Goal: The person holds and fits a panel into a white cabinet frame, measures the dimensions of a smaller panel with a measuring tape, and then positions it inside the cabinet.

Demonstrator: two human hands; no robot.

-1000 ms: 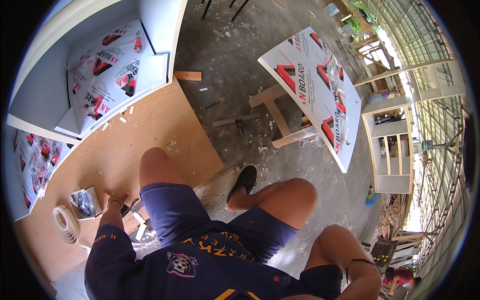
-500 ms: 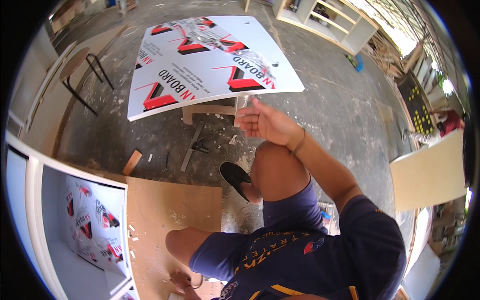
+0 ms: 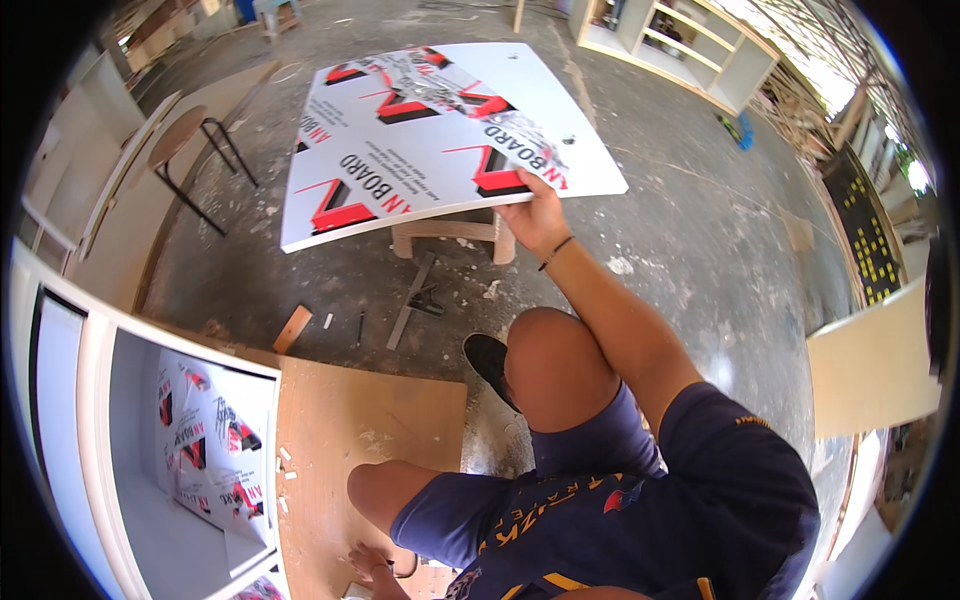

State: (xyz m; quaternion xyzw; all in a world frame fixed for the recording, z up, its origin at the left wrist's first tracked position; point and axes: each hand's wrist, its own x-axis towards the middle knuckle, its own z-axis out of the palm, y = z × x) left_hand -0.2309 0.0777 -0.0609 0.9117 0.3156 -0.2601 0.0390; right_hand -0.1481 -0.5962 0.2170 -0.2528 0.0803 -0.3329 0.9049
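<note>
My right hand (image 3: 538, 212) is closed on the near edge of a white board (image 3: 450, 205), thumb on top and fingers underneath. The board carries red and black print and a crumpled clear film. It lies over a low wooden stool (image 3: 450, 230), which shows below the near edge. Down by my knee, my left hand (image 3: 368, 562) rests with fingers apart on a brown sheet (image 3: 375, 400) on the floor. A dark curved piece, too hidden to name, is beside that hand.
A white cabinet (image 3: 95, 390) with a printed inner panel stands at left. On the floor lie a metal square (image 3: 408, 310), a black clamp (image 3: 428, 300) and a wood offcut (image 3: 292, 328). A stool (image 3: 180, 138) stands far left, a shelf unit (image 3: 735, 75) far right, and a leaning panel (image 3: 875, 360) at right.
My right hand has gone from hovering open short of the board to gripping its near edge. The whole view has shifted, so things sit further right. My left hand stays low.
</note>
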